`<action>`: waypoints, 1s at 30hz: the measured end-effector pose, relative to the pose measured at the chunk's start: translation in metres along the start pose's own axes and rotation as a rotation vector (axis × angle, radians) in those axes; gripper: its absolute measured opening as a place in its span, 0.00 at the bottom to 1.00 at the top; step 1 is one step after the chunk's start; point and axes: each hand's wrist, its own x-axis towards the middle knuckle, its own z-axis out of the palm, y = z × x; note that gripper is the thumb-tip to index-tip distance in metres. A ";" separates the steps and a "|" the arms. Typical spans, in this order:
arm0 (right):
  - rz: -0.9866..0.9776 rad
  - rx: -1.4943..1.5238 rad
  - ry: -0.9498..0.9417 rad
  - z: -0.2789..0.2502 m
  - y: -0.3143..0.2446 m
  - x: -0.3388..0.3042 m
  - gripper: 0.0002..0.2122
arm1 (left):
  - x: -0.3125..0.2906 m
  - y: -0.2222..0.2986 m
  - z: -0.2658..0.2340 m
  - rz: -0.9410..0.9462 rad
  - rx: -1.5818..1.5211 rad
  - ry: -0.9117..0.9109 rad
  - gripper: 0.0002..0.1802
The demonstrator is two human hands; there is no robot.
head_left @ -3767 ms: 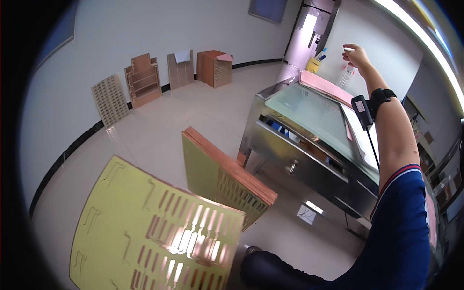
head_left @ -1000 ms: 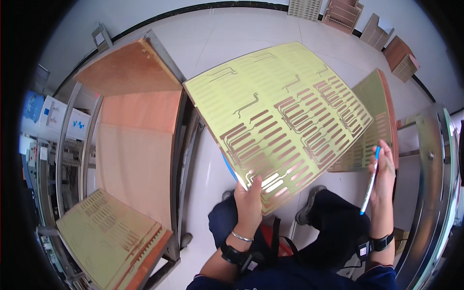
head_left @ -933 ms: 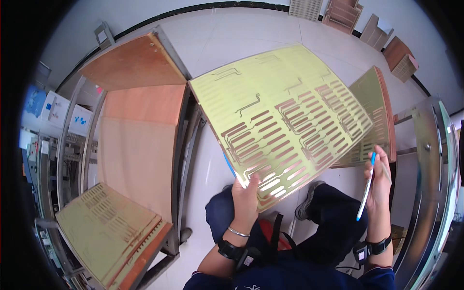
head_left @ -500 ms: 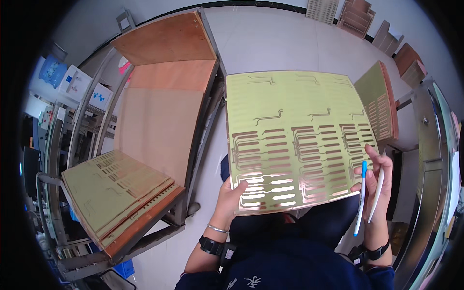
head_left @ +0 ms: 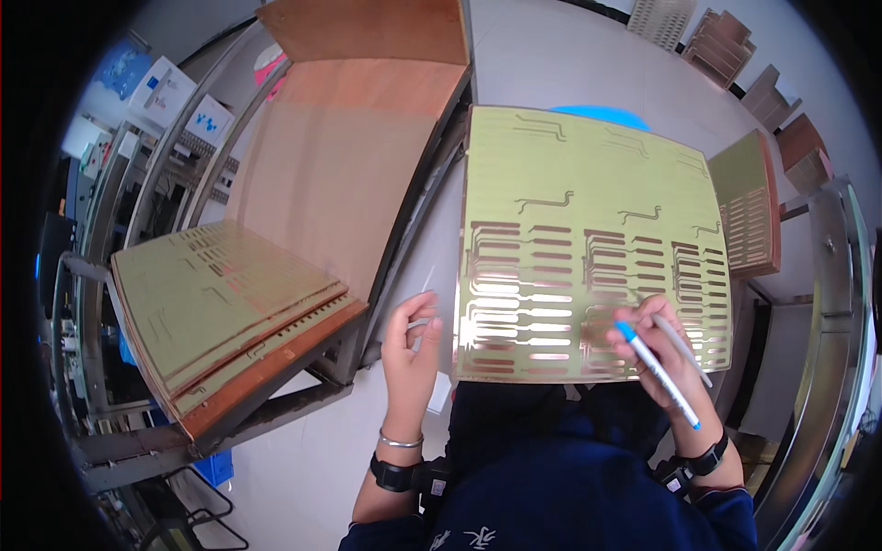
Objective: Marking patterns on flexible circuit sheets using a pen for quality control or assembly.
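Note:
A large pale green circuit board panel (head_left: 542,170) with copper-coloured tracks lies in front of me, its near edge over my lap. What bears it from below is hidden. My right hand (head_left: 663,344) is over its near right part, fingers closed round a white marker with blue ends (head_left: 663,378) and a slim pale pen-like tool (head_left: 680,342). Beyond the panel's left edge, apart from it, my left hand (head_left: 409,354) is raised with curled fingers. A thin pale sliver shows above its fingertips; what the fingers hold is unclear.
On my left a metal-framed rack (head_left: 404,216) with a brown backboard (head_left: 331,156) carries a stack of similar panels (head_left: 230,294). More panels (head_left: 749,207) stand upright at the right, near a metal cabinet (head_left: 831,303). Something blue and rounded (head_left: 602,117) shows behind the panel.
My left hand has let go of the panel's left edge and moved off it to the left. The right hand has come from the right edge over the panel, still with marker and tool. The view has shifted.

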 end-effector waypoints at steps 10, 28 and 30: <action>0.093 -0.592 -0.448 0.037 0.043 0.005 0.06 | -0.023 0.002 0.027 -0.381 -0.727 -1.022 0.25; -0.143 -0.645 -0.242 0.012 0.046 0.016 0.11 | -0.019 -0.006 0.051 -0.513 -0.995 -0.864 0.07; -0.062 -0.681 -0.294 0.005 0.042 0.006 0.11 | -0.016 -0.003 0.051 -0.489 -1.171 -0.651 0.06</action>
